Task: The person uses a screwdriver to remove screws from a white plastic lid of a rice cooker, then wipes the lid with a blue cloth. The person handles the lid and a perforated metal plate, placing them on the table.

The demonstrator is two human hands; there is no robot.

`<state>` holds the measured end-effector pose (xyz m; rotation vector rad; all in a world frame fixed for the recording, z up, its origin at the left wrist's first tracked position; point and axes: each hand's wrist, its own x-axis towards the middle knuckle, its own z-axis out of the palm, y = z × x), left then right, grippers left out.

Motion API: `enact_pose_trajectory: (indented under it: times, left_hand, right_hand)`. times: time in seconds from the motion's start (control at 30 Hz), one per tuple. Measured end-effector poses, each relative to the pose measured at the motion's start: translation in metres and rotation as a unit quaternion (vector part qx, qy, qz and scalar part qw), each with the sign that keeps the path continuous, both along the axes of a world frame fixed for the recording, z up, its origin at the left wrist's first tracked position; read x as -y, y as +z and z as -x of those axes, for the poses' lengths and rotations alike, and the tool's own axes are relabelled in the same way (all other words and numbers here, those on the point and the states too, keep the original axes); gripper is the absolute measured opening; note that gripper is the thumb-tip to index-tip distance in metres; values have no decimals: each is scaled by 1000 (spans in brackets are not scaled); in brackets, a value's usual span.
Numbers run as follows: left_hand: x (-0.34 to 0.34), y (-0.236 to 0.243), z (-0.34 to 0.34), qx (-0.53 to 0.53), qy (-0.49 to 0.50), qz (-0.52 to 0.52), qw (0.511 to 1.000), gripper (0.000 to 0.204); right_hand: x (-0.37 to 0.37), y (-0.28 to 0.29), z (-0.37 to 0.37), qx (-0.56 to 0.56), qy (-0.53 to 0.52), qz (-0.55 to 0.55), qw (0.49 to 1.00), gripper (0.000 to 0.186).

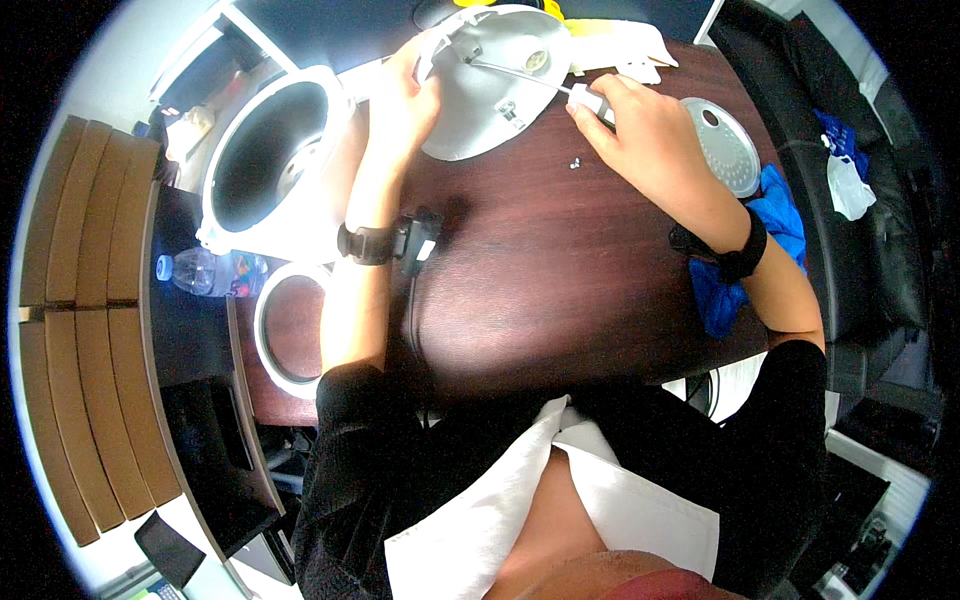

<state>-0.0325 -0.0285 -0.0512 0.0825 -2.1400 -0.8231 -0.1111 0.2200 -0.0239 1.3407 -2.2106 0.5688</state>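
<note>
Nearest the lens I see the torso in a white garment (470,520) under black sleeves, both forearms rising toward the dark wooden table (540,290); from the hands outward, I record the following. Left hand (402,100): fingers curled over the near-left rim of the grey round lid panel (495,90), gripping it and holding it tilted on the table; a black wrist strap (368,243) sits on that forearm, with a small black device (420,240) and its cable just beside it. Right hand (640,125): fingers closed around a white screwdriver handle (590,98), its thin shaft (515,75) laid across the panel toward a fitting on it; a black band is on that wrist. Two small screws (576,162) lie on the table between the hands, near the panel's lower edge. Right of the right hand: a perforated metal disc (725,145), touching a blue cloth (760,250). Left of the left forearm: a white cooker body (265,160), open; a white ring (285,330) below it; a plastic bottle (205,272) lying beside both.
</note>
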Motion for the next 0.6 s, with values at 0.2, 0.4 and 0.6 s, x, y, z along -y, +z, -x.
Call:
enact_pose_trajectory:
  times: [0.2, 0.4, 0.6]
  left_hand:
    - [-7, 6, -3, 31, -18, -47, 998, 38]
    - [-7, 2, -1, 4, -20, -18, 1000, 39]
    - [-6, 1, 0, -17, 32, 50, 998, 42]
  right_hand:
    - [-2, -2, 4, 13, 3, -5, 1000, 33]
    - [-2, 4, -1, -31, 1, -26, 999, 34]
    - [2, -7, 3, 56, 9, -13, 998, 31]
